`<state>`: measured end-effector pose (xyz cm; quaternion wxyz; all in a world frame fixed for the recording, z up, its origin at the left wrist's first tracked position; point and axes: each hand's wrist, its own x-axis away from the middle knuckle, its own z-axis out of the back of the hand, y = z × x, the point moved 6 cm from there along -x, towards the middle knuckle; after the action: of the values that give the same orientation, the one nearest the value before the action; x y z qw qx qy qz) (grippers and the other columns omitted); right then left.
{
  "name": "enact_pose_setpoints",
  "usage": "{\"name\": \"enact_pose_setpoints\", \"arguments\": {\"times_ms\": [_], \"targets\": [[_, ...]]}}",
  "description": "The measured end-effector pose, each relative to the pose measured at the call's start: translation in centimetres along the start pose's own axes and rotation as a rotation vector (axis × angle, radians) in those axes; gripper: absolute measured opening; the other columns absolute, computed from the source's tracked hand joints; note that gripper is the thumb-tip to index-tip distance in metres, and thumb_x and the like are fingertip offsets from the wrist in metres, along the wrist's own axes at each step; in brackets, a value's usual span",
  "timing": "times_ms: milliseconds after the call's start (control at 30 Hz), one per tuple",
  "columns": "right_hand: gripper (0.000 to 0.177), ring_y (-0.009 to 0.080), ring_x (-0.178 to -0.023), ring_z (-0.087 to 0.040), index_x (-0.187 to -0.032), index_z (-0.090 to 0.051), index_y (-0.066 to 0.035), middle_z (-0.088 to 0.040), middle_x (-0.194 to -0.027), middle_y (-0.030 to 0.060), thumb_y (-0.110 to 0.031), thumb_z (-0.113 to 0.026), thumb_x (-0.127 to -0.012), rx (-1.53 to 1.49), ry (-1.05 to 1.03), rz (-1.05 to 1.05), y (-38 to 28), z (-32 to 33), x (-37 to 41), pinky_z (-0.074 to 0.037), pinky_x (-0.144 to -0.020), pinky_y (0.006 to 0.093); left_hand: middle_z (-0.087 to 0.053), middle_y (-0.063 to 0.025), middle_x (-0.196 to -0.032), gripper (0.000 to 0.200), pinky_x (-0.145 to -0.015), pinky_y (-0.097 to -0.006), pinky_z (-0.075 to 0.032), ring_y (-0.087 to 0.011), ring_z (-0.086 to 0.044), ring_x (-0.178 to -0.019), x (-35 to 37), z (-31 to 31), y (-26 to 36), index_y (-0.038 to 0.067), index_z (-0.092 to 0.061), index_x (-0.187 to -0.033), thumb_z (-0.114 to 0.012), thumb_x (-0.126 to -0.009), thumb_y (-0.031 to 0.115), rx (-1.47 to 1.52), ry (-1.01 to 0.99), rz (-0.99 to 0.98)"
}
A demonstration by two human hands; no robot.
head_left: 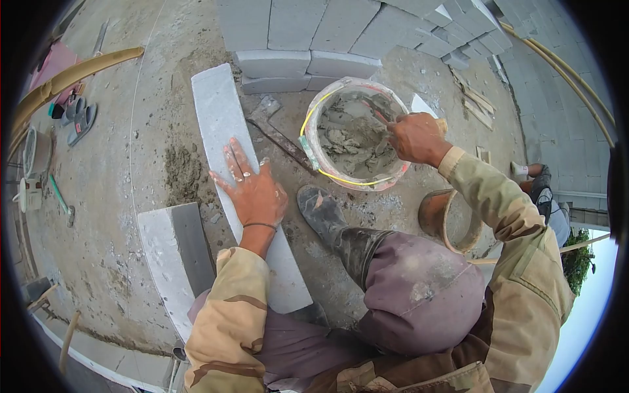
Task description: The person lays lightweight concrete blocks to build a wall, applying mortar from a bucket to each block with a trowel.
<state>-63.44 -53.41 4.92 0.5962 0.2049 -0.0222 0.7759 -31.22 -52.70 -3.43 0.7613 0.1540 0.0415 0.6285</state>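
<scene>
Head view: left hand [251, 193] spread flat on pale block [226, 121]; right hand [417, 139] closed round a handle [443, 126], likely a trowel's, over mortar [350, 141] in bucket [312, 154]. Sandal [82, 124] marking too small to read.

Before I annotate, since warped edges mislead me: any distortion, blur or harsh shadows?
Head view: fisheye bending towards the edges, dark corners, soft light without hard shadows; left hand and right hand fairly sharp; sky bright at lower right.

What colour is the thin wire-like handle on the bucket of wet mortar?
The handle is yellow, seen best in the head view, the only one here.
</scene>
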Motion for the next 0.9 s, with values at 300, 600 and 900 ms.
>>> {"name": "enact_pose_setpoints", "arguments": {"times_ms": [300,600,900], "targets": [[0.025,0.0401,-0.076,-0.071,-0.091,-0.077,-0.006,-0.072,-0.080,0.0176,-0.030,-0.070,-0.088,-0.060,-0.118,-0.031,-1.9,0.2,4.5,-0.057,-0.070,0.0510,-0.003,-0.0260,-0.173,0.048,-0.118,-0.0771,0.004,-0.0430,0.001,-0.161,-0.2,-0.3,-0.1,0.017,-0.073,-0.127,-0.065,-0.080,0.022,-0.028,0.008,0.021],[0.033,0.0386,-0.076,-0.070,-0.100,-0.079,-0.008,-0.073,-0.078,0.0169,-0.038,-0.073,-0.088,-0.416,-0.049,-0.203,3.7,2.5,5.8,-0.054,-0.072,0.0444,-0.007,-0.0289,-0.172,0.042,-0.118,-0.0778,0.000,-0.0439,-0.004,-0.160,0.1,0.3,-0.3,0.014,-0.076,-0.121,-0.067,-0.081,0.024,0.042,0.072,-0.017],[0.033,0.0360,-0.096,-0.068,-0.117,-0.069,-0.005,-0.069,-0.102,0.0168,-0.021,-0.072,-0.088,-0.267,0.298,0.591,-13.5,17.5,-14.6,-0.051,-0.082,0.0473,-0.017,-0.0305,-0.169,0.034,-0.118,-0.0786,-0.005,-0.0444,-0.011,-0.159,0.7,1.0,-1.2,0.012,-0.077,-0.108,-0.072,-0.079,0.029,0.089,0.083,-0.040]]}}
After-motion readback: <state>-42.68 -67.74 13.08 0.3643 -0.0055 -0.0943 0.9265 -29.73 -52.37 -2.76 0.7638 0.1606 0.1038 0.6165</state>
